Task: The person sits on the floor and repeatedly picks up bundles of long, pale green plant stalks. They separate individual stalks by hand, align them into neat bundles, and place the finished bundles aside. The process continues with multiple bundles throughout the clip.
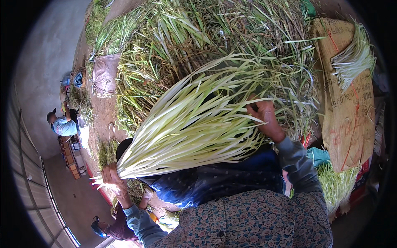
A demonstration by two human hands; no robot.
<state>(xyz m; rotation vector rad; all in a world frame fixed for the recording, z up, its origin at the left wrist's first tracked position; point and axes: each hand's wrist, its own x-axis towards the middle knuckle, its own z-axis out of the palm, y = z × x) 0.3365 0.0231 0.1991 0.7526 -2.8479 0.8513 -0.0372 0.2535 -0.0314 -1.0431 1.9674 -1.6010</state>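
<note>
A large bunch of pale yellow-green leaves, apparently blanched Chinese chives (189, 124), fans out across my lap. My left hand (114, 179) is closed round its white base ends at the lower left, and the ends poke out past my fist. At the loose leaf tips on the right, my right hand (263, 115) has its thumb and fingertips pinched together on thin leaf ends. Exactly which leaves it grips is partly hidden. Under the bunch lies a dark blue apron (217, 176) with pale dots.
A heap of loose green and dried leaves (192, 40) spreads ahead. On the right, a yellow woven sack (347, 108) bears a small chive bunch (355, 59); more chives (336, 186) lie below it. A tied sack (106, 74) sits left. Two people (65, 124) are nearby.
</note>
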